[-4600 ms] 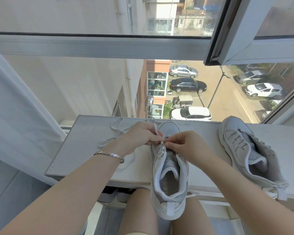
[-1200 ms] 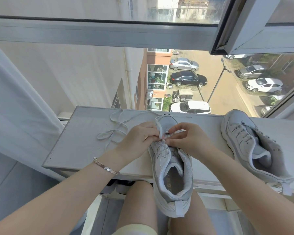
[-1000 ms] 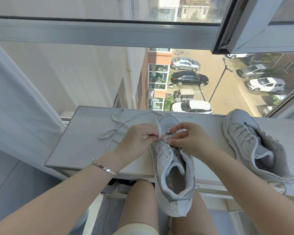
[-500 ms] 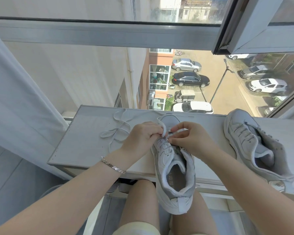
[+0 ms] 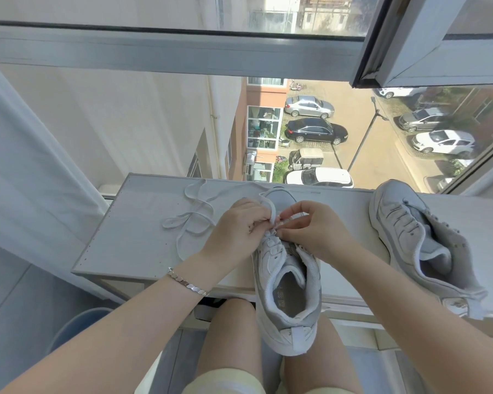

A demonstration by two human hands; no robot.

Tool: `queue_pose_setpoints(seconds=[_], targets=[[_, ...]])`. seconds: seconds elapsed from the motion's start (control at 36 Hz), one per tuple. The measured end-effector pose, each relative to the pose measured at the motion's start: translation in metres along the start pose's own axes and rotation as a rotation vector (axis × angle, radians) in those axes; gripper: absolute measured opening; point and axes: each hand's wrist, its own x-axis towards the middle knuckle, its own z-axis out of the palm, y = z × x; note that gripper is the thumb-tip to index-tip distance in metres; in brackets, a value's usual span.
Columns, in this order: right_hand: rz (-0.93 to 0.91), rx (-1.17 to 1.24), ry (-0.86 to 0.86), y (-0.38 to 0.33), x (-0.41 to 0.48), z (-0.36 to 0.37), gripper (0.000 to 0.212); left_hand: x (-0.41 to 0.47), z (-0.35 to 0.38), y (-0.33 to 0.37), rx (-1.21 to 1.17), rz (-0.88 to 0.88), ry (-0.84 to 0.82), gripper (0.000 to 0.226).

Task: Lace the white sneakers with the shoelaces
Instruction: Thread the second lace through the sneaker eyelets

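White flat shoelace pinched by left hand and right hand above smooth chunky sneaker.

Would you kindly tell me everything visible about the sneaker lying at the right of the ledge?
The sneaker is white and pale grey, with smooth leather-like panels and a padded collar. It lies tilted on its side on the ledge, toe pointing away, opening facing the camera, heel at the near edge. Laces seem to cross its front. Nothing else touches it.

2 sneakers, 1 lace, 2 hands (L, R), 1 bracelet.
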Motion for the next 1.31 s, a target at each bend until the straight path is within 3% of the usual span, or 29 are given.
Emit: queue_pose_setpoints(seconds=[0.39, 0.44, 0.58, 0.64, 0.72, 0.83, 0.92, 1.0, 1.06, 1.14, 1.19, 1.31], targets=[[0.037, -0.062, -0.025, -0.007, 0.0, -0.001, 0.015, 0.001, -0.005, 0.0, -0.102, -0.073, -0.117, 0.01], [0.01, -0.209, -0.022, -0.021, -0.01, -0.004, 0.015, 0.0, -0.004, 0.001, -0.108, -0.07, -0.11, 0.01], [-0.203, -0.836, 0.04, -0.055, -0.063, 0.005, 0.049, -0.005, 0.002, 0.002, -0.1, -0.077, -0.042, 0.005], [-0.237, -0.907, 0.033, -0.052, -0.072, 0.013, 0.048, -0.005, 0.004, 0.0, -0.105, -0.096, -0.024, 0.003], [-0.225, -0.873, 0.021, -0.042, -0.07, 0.021, 0.044, -0.006, 0.002, 0.001, -0.117, -0.117, -0.029, 0.005], [-0.183, -0.645, 0.05, -0.033, -0.059, 0.019, 0.043, -0.004, -0.007, 0.004, -0.176, -0.224, -0.062, 0.019], [-0.207, -0.629, 0.073, -0.025, -0.05, 0.01, 0.045, -0.001, -0.019, 0.006, -0.223, -0.313, -0.047, 0.027], [-0.249, -0.688, 0.101, -0.018, -0.043, -0.006, 0.045, -0.006, -0.03, 0.007, -0.218, -0.348, -0.101, 0.017], [-0.266, -0.725, 0.086, -0.015, -0.038, -0.014, 0.05, -0.013, -0.035, 0.013, -0.166, -0.289, -0.129, 0.009], [-0.326, -0.781, 0.067, -0.013, -0.033, -0.013, 0.038, -0.018, -0.034, 0.019, -0.046, -0.147, -0.133, 0.007], [-0.356, -0.786, 0.07, -0.011, -0.031, -0.009, 0.033, -0.017, -0.033, 0.022, 0.027, -0.139, -0.15, 0.003], [-0.405, -0.746, 0.099, -0.006, -0.025, -0.002, 0.028, -0.016, -0.03, 0.024, 0.142, -0.202, -0.178, 0.017]])
